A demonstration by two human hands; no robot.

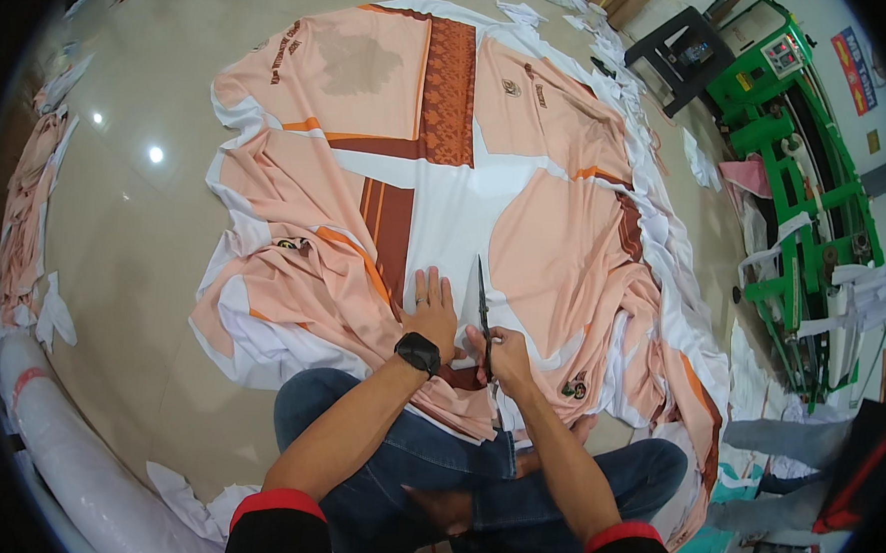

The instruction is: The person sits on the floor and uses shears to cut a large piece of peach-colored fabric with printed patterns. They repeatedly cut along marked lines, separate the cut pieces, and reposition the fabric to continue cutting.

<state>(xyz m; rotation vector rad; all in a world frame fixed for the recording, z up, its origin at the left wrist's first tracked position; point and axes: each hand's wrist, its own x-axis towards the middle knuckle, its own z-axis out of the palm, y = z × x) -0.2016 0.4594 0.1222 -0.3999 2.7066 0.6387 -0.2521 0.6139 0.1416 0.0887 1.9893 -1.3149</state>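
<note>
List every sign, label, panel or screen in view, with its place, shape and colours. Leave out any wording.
Wall sign: upper right, on the pale wall; a tilted red oblong with a blue end.
Control panel: upper right, atop the green machine; small pale box, red display.
Small plaque: on the wall below the sign; yellowish rectangle.
Printed badges: on the peach fabric near the right hand; small, dark.

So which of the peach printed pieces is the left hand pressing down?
The left hand presses the near-left peach piece; the other pieces lie farther away.
</note>
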